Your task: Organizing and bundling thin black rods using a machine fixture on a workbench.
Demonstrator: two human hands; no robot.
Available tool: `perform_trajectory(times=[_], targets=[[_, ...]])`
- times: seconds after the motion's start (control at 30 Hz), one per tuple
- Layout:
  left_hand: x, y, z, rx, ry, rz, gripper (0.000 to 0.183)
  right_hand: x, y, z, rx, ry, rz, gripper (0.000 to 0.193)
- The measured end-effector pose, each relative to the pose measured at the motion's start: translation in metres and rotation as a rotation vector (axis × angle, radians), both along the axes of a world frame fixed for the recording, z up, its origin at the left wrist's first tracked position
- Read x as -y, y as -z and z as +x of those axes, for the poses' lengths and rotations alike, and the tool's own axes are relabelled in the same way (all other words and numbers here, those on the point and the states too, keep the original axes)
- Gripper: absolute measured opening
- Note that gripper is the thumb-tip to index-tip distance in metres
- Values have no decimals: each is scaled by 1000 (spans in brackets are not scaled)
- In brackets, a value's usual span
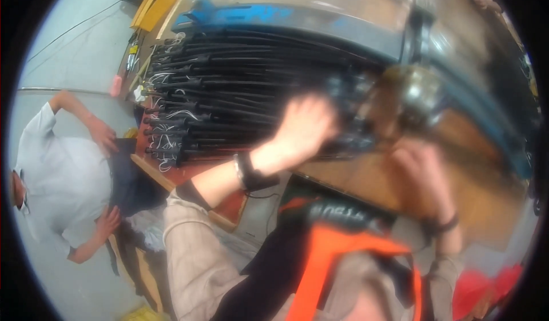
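Long black rods or cables (240, 84) lie side by side across the workbench, with thin white wires coming out of their left ends. Over their right part is my left hand (306, 124), smeared by motion, so its fingers and anything in them cannot be made out. My right hand (420, 164) hangs above the brown bench surface, just below a shiny metal cylinder (420, 92) on an upright metal fixture. It is blurred too, and no held thing can be told in it. Dark bands circle both my wrists.
A blue metal beam (240, 15) runs behind the rods, and another blue rail (480, 112) slants down at the right. At the left stands a person in a light shirt (71, 175). Yellow boards (155, 4) lie at the far left. Something red (486, 286) sits lower right.
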State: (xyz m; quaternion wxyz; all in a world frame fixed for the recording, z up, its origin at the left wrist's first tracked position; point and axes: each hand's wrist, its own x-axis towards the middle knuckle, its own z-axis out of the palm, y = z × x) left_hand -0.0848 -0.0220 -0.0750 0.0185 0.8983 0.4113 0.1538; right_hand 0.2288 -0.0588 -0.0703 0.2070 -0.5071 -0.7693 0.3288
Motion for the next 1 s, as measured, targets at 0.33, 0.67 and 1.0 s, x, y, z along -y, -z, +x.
perform_trajectory(times=[0.33,0.67,1.0], targets=[[3,-15,37,93,239,-175,14,23,21,1,-279,125,-53,18],[2,-45,64,-88,271,-450,10,32,33,4,201,-34,722,36],[-47,-110,123,-20,577,-64,29,13,37,99,176,265,802,47]])
